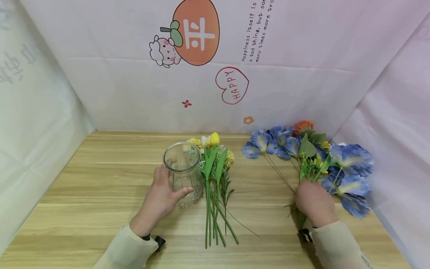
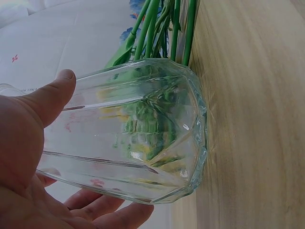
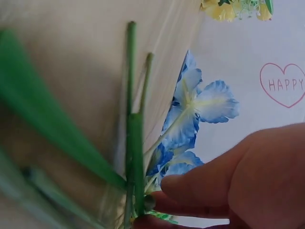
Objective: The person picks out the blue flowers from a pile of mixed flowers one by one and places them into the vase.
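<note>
A clear glass vase (image 1: 188, 183) stands upright on the table. My left hand (image 1: 161, 196) grips its side, the thumb (image 2: 55, 98) on one face and the fingers curled round the opposite one. On the right, my right hand (image 1: 315, 201) grips green stems (image 3: 136, 162) of a flower bunch low over the wood. Around that hand spread blue flowers (image 1: 351, 160), an orange flower (image 1: 304, 127) and green leaves. Which stems it holds and which merely lie beside it cannot be told. Yellow tulips (image 1: 215, 139) with long green stems lie just right of the vase.
The wooden table (image 1: 100, 209) meets a white printed cloth (image 1: 134, 97) at its back edge, with white cloth at both sides. Yellow blossoms (image 1: 230, 158) and a thin leafy sprig (image 1: 226, 190) lie among the tulips.
</note>
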